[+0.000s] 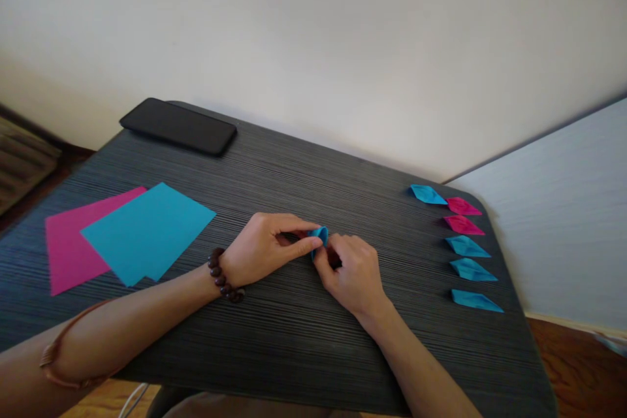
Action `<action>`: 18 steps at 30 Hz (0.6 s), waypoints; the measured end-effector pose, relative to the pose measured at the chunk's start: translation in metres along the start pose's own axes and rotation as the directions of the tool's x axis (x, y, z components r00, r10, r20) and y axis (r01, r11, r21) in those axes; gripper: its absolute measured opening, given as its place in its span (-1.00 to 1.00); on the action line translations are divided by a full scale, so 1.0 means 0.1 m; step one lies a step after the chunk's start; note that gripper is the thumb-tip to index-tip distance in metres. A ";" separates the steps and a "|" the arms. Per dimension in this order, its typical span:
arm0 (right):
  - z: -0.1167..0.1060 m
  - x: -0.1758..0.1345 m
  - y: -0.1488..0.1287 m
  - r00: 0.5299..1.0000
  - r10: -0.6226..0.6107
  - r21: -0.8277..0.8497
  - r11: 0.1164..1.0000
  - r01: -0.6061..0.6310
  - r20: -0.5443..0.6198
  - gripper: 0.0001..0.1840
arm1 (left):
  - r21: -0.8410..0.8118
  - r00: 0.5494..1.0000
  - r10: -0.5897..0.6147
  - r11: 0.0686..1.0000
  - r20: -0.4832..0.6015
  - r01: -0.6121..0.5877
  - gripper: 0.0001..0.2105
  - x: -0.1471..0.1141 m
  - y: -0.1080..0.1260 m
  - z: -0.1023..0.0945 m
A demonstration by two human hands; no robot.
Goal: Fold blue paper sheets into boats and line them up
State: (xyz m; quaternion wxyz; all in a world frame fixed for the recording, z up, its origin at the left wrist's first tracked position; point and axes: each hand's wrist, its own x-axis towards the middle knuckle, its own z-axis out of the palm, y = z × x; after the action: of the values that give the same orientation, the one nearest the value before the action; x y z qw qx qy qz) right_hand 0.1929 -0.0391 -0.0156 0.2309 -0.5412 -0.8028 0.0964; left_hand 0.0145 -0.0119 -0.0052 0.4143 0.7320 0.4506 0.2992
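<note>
Pinching a curled blue paper (321, 234) in nearly closed fingers, the left hand (267, 245) is facing the right hand (353, 269), whose bent fingers are touching it, their exact hold being unclear. Right of the fingers, folded shapes (469, 247) are sitting; left, flat sheets (151, 232) are lying.

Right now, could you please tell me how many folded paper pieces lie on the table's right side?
6, from far to near: first blue piece, leftmost; first pink piece; second pink piece; second blue piece; third blue piece; fourth blue piece, nearest. None looks hidden.
</note>
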 end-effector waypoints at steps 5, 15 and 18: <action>0.03 -0.01 0.03 0.997 0.032 0.068 0.997 -0.037 0.068 -0.72 | 0.314 0.993 0.109 0.945 -0.032 -0.094 -0.70 -0.04 0.02 0.04; 0.02 0.01 0.00 0.994 0.024 0.087 0.996 -0.034 0.106 -0.71 | 0.587 0.999 -0.021 0.809 0.044 -0.009 -0.73 -0.04 0.05 0.06; 0.01 0.00 -0.02 0.994 0.066 0.056 0.996 -0.071 0.092 -0.70 | 0.574 0.999 -0.044 0.818 0.019 0.025 -0.73 -0.04 0.03 0.06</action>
State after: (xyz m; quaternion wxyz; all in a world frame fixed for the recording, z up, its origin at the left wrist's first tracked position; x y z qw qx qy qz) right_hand 0.1907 -0.0394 -0.0160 0.2068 -0.5565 -0.7902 0.1523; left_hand 0.0193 -0.0181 -0.0053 0.1873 0.8190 0.5263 0.1308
